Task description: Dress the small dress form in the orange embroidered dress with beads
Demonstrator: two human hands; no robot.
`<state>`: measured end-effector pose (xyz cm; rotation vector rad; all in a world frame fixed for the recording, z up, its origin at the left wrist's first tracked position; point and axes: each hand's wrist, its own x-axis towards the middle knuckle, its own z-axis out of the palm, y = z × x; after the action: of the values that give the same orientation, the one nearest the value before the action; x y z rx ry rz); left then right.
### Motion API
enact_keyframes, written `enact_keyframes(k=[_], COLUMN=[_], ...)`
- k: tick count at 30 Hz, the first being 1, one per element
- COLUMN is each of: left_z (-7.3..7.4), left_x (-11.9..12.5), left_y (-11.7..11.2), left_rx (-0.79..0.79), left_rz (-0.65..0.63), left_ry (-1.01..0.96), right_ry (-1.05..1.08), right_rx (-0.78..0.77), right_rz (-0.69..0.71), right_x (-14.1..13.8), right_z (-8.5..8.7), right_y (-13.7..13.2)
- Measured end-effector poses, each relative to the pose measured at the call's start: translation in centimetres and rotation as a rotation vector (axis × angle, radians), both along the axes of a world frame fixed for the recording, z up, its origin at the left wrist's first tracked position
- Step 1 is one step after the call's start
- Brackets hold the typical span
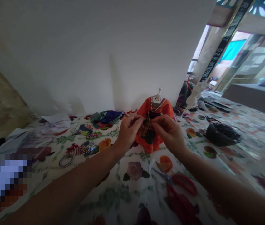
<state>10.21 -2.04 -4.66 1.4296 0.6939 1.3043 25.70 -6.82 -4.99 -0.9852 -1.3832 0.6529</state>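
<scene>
A miniature dress-form mannequin (pixel 159 92) stands against the wall in an orange dress (pixel 166 107) with a dark panel (pixel 147 136) down its front. A string of pale beads (pixel 151 106) loops around its neck, its end hanging between my hands. At the left side of the dress front, my left hand (pixel 130 127) is closed, thumb and forefinger pinched together. Opposite it, my right hand (pixel 169 131) pinches at the dress front beside the hanging bead end. What lies between the fingertips of each hand is too small to make out.
Red-handled scissors (pixel 179 184) lie open near the front. To the left are a dish of colourful beads (pixel 93 135), a ring-shaped trim (pixel 66 160) and folded blue-green cloth (pixel 107 117). A black bowl-like bundle (pixel 222 134) and a white mannequin (pixel 194 95) stand right.
</scene>
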Motion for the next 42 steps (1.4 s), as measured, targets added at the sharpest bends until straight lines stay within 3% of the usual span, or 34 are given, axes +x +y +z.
enact_keyframes(k=[3, 8, 15, 20, 30, 42], left_z=[0.0, -0.1, 0.9, 1.5, 0.5, 0.5], left_x=[0.9, 1.8, 2.2, 2.4, 2.3, 2.0], left_y=[0.3, 0.4, 0.2, -0.1, 0.4, 0.6], left_rx=[-0.205, -0.389, -0.588, -0.702, -0.719, -0.811], left_rz=[-0.113, -0.241, -0.400, -0.438, -0.543, -0.666], left_ry=[-0.110, -0.269, -0.363, -0.389, -0.427, -0.465], right_ry=[0.288, 0.697, 0.992, 1.075, 1.076, 1.077], right_rx=[-0.154, -0.371, -0.595, -0.646, -0.674, -0.718], right_rz=[0.086, 0.222, 0.291, 0.299, 0.333, 0.362], right_x=[-0.3, -0.7, -0.9, -0.7, -0.5, -0.1], right_z=[0.3, 0.9, 1.6, 1.8, 1.7, 2.2], right_y=[-0.3, -0.8, -1.2, -1.2, -1.3, -1.3])
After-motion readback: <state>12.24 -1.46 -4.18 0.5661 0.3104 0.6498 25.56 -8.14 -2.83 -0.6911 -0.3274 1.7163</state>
